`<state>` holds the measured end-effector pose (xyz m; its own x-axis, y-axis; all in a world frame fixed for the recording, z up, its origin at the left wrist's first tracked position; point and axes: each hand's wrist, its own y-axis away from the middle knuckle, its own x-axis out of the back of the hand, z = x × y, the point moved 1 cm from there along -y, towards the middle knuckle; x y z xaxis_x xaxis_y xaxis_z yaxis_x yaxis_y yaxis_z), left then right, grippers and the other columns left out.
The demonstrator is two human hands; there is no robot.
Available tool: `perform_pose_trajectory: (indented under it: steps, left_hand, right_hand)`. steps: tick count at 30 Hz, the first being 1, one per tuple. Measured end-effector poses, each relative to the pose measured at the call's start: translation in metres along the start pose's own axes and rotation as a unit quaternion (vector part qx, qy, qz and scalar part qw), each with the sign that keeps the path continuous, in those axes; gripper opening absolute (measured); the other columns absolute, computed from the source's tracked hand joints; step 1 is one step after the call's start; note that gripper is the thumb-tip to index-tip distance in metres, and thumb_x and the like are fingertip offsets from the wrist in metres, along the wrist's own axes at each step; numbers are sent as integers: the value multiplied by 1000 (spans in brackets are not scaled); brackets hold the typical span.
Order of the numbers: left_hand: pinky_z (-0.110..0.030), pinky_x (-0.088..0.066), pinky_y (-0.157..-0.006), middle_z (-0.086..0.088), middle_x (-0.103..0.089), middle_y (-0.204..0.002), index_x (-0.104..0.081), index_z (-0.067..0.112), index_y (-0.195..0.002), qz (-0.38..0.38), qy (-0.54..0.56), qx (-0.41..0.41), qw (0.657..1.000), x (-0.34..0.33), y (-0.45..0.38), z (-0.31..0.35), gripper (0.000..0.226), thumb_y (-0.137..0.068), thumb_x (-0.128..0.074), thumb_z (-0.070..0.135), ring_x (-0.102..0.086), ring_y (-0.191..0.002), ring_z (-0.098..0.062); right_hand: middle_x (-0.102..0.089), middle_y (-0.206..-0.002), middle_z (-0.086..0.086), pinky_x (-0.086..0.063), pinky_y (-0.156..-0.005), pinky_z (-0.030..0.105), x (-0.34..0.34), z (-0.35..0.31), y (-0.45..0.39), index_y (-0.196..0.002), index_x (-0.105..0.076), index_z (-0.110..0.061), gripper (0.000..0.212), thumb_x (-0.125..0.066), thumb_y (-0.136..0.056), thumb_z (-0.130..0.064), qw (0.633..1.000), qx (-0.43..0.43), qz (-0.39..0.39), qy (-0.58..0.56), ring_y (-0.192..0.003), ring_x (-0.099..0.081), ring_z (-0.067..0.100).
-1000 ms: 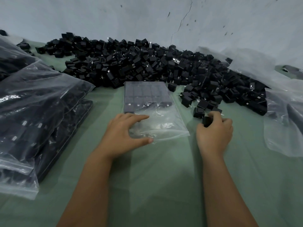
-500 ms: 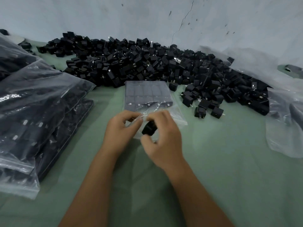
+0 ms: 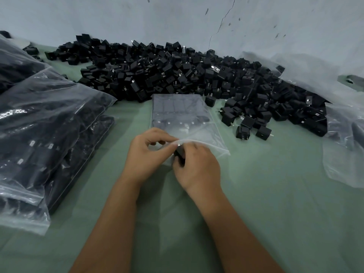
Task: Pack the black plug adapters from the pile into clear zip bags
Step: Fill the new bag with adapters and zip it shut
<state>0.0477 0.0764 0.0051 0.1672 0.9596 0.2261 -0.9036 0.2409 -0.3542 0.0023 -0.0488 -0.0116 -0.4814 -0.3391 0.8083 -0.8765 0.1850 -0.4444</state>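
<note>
Head view: the left hand [image 3: 146, 154] pinches the near lip of a clear zip bag [image 3: 185, 123] between thumb and forefinger, lifting the opening; its other fingers [image 3: 157, 134] curl loosely above the plastic. The right hand [image 3: 197, 166] sits just beside it, knuckles almost touching the left fingers, curled round a single black plug adapter [image 3: 180, 152] that it holds at the mouth of the bag. Whether the adapter is already inside the lip cannot be told.

The bag lies flat on the green counter [image 3: 275, 194] and stretches away from the fingers; its far half holds neat rows of adapters. Beyond the bag, and spreading to the right of the right hand, lies the pile of loose adapters [image 3: 177, 75], against the pale wall [image 3: 137, 16]. A few strays [image 3: 246, 125] sit nearest, right of the bag.

Well to the left of the left hand are stacked filled bags [image 3: 45, 134]. Far to the right lies crumpled clear plastic [image 3: 344, 144].
</note>
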Motion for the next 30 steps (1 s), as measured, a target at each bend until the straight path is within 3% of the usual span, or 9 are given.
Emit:
perform_pose_trajectory:
  steps: [3, 5, 8, 11, 14, 19, 23, 26, 30]
  left_hand:
    - [-33, -43, -76, -5, -70, -84, -77, 18, -82, -22, 1, -6, 1000, 2, 0, -1, 13, -78, -78, 6, -62, -84, -24]
    - [-28, -44, -75, -3, -71, -82, -77, 15, -82, -23, 15, -3, 1000, 4, -1, -2, 4, -81, -73, 15, -64, -83, -22]
    - [-12, -44, -75, 5, -73, -84, -76, 11, -88, 60, 48, 30, 997, 5, -2, -4, 21, -91, -57, 19, -65, -83, -4]
    - [-7, -44, -74, 13, -71, -95, -73, 18, -102, 169, 53, 88, 980, 6, -6, -8, 23, -98, -50, 15, -62, -86, 10]
    - [0, -39, -72, 17, -64, -114, -64, 25, -121, 176, 60, 143, 972, 7, -10, -16, 27, -100, -47, 25, -54, -94, 20]
    - [-23, -34, -100, 12, -52, -134, -54, 31, -135, 142, -10, 160, 977, 4, -14, -24, 37, -99, -45, 35, -46, -122, -3]
    - [-39, -30, -115, 13, -48, -143, -54, 43, -133, 99, -36, 162, 981, 7, -16, -29, 49, -87, -39, 53, -39, -136, -9]
    - [-39, -18, -119, 22, -39, -145, -55, 49, -130, 70, -107, 156, 979, 6, -17, -31, 53, -84, -30, 58, -20, -146, -9]
    - [-39, -15, -117, 11, -47, -147, -59, 30, -133, 62, -164, 137, 975, 3, -19, -32, 63, -84, -27, 53, -19, -146, -13]
  right_hand:
    - [-68, -85, -2, -41, -68, 28, 1, 1, -7, -91, -68, -23, 14, -59, -88, -34, 1000, 2, -5, -5, -83, -61, 20]
    - [-68, -80, -1, -42, -67, 28, 1, 0, -7, -87, -70, -22, 15, -60, -85, -33, 1000, 15, 3, -17, -77, -61, 20]
    - [-68, -75, -2, -46, -70, 31, 2, 1, -3, -82, -71, -21, 17, -57, -81, -31, 999, 21, 1, -24, -73, -60, 21]
    - [-61, -65, -2, -45, -68, 32, 3, 1, -6, -69, -63, -20, 16, -55, -80, -28, 999, 15, -20, -23, -66, -54, 19]
    - [-55, -65, -4, -45, -71, 35, 0, 0, -11, -65, -54, -19, 22, -51, -83, -30, 998, 11, -60, -15, -69, -51, 19]
    - [-59, -97, -3, -44, -85, 36, -10, 1, -22, -98, -58, -23, 18, -46, -88, -33, 993, 1, -113, -24, -94, -51, 20]
    - [-57, -96, -5, -37, -81, 30, -17, 2, -26, -94, -55, -24, 17, -49, -86, -37, 990, -18, -131, -47, -97, -50, 19]
    - [-59, -95, -4, -33, -76, 28, -20, 3, -25, -95, -54, -26, 18, -53, -83, -39, 990, -23, -129, -49, -94, -51, 19]
    - [-60, -99, -5, -42, -86, 36, -19, 2, -24, -102, -54, -28, 24, -52, -81, -37, 993, -17, -106, -54, -97, -52, 21]
